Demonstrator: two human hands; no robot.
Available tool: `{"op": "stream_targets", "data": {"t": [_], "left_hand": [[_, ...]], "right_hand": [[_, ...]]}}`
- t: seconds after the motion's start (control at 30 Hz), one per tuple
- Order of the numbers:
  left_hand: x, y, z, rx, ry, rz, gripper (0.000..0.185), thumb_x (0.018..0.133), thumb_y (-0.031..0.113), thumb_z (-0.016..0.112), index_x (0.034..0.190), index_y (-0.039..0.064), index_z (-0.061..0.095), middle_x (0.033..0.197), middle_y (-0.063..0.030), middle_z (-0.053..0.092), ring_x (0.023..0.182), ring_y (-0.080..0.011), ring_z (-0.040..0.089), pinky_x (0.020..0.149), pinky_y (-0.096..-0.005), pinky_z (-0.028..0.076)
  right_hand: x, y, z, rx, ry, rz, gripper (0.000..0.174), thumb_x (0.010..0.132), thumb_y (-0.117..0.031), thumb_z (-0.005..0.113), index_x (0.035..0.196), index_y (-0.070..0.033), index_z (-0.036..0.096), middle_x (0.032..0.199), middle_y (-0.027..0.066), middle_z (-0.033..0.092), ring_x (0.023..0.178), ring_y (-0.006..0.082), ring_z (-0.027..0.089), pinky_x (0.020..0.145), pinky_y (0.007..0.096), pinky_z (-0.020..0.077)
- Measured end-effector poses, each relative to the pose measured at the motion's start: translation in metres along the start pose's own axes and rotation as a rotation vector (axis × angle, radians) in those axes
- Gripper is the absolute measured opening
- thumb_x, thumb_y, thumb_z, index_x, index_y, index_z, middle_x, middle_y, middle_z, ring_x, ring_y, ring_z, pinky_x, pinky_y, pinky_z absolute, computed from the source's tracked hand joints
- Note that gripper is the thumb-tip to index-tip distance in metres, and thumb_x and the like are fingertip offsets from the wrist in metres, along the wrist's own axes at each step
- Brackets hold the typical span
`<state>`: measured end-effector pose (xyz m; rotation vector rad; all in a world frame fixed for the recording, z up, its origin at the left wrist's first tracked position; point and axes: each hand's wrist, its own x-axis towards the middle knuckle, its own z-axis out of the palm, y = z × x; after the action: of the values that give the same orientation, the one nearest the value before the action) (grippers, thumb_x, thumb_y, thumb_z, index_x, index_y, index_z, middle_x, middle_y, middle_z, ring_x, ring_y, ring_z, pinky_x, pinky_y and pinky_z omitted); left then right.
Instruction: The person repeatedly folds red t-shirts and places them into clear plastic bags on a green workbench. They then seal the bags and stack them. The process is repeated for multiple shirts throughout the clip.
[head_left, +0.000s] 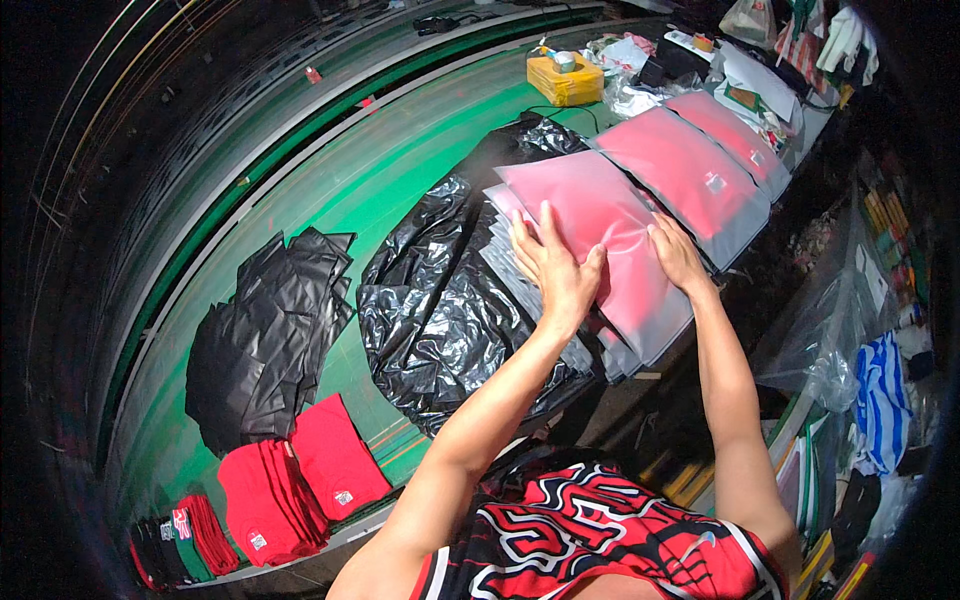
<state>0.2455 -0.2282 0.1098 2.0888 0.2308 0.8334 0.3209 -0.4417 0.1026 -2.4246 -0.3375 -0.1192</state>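
A frosted plastic bag (592, 187) with a red folded garment inside lies on top of a fanned stack of similar bags (517, 274). My left hand (559, 274) rests on the top bag, fingers spread and thumb apart. At the bag's right edge, the fingers of my right hand (679, 255) are bunched on the plastic, and creases run out from them. Beyond that edge, another frosted bag with red contents (682, 172) bears a small label. One more bag (739, 139) lies farther back, partly overlapped.
Glossy black plastic (450, 300) spreads beside and under the stack on a green work surface (405, 187). Flat black bags (270, 337) lie to its left. Folded red garments (270, 502) sit at the near left edge. A yellow-taped box (564, 79) stands farther back, near clutter.
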Motion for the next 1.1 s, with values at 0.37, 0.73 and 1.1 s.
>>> {"op": "stream_targets", "data": {"t": [0.37, 0.73, 1.1], "left_hand": [[0.008, 0.002, -0.004, 0.181, -0.06, 0.153, 0.076, 0.077, 0.027, 0.08, 0.146, 0.018, 0.05, 0.161, -0.0321, 0.008, 0.149, -0.0534, 0.006, 0.115, -0.0714, 0.012], [0.055, 0.002, 0.004, 0.442, -0.389, 0.324, 0.055, 0.093, 0.046, 0.056, 0.141, 0.017, 0.059, 0.16, -0.0169, 0.033, 0.151, -0.0479, 0.016, 0.11, -0.0791, 0.004], [0.05, -0.011, 0.022, 0.34, -0.465, 0.231, 0.046, 0.096, 0.032, 0.055, 0.138, 0.013, 0.061, 0.163, -0.0146, 0.029, 0.154, -0.0451, 0.007, 0.108, -0.0793, -0.004]], "right_hand": [[0.004, -0.066, -0.026, -0.207, -0.069, -0.27, 0.059, 0.097, -0.046, 0.058, 0.145, -0.011, 0.053, 0.15, 0.0226, 0.047, 0.143, 0.036, 0.04, 0.12, 0.0438, 0.0299], [0.013, -0.055, 0.0, -0.244, -0.035, -0.181, 0.069, 0.084, -0.048, 0.07, 0.147, -0.025, 0.052, 0.161, 0.0135, 0.034, 0.145, 0.0439, 0.033, 0.114, 0.0624, 0.0306], [0.018, -0.048, 0.006, -0.226, -0.032, -0.166, 0.07, 0.083, -0.049, 0.071, 0.146, -0.024, 0.053, 0.16, 0.0121, 0.035, 0.146, 0.0425, 0.032, 0.113, 0.0628, 0.0311]]}}
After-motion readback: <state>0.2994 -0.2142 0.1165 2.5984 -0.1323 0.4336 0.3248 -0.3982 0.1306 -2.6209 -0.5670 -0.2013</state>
